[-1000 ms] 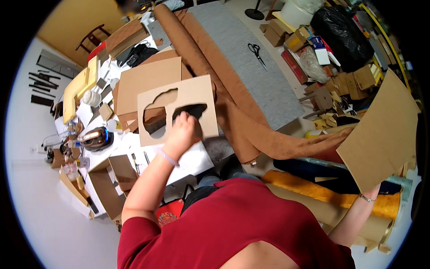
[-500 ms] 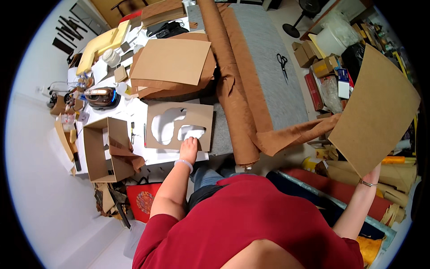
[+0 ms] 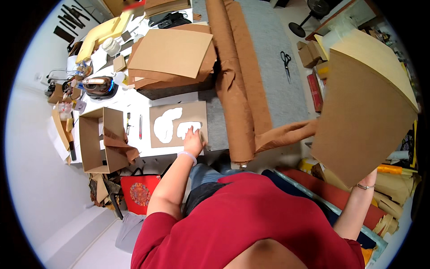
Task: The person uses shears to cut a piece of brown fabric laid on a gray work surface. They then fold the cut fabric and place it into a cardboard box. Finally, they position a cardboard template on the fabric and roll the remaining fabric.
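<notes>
My left hand [image 3: 193,140] rests with fingers apart on a brown board [image 3: 181,142] lying at the table's front edge. Two irregular white areas show in that board, seemingly cut-outs with white beneath; my fingertips touch the smaller one. Out to the right, my right hand [image 3: 369,178] grips the lower corner of a large brown cardboard sheet [image 3: 363,116], held up and tilted. A pale yellowish surface [image 3: 371,56] shows past its upper edge; whether it is a separate sheet I cannot tell. The right fingers are partly hidden behind the cardboard.
Left of the board lie a red pen [image 3: 140,127] and an open cardboard box frame [image 3: 92,139]. Behind are stacked brown sheets [image 3: 170,51] and an iron [image 3: 99,87]. A brown fabric roll [image 3: 233,89] crosses the grey table, with black scissors [image 3: 285,65] to its right.
The brown board has gone down flat and uncovers the red pen; my left fingers have spread. The cardboard in my right hand has turned, bringing the pale surface into view.
</notes>
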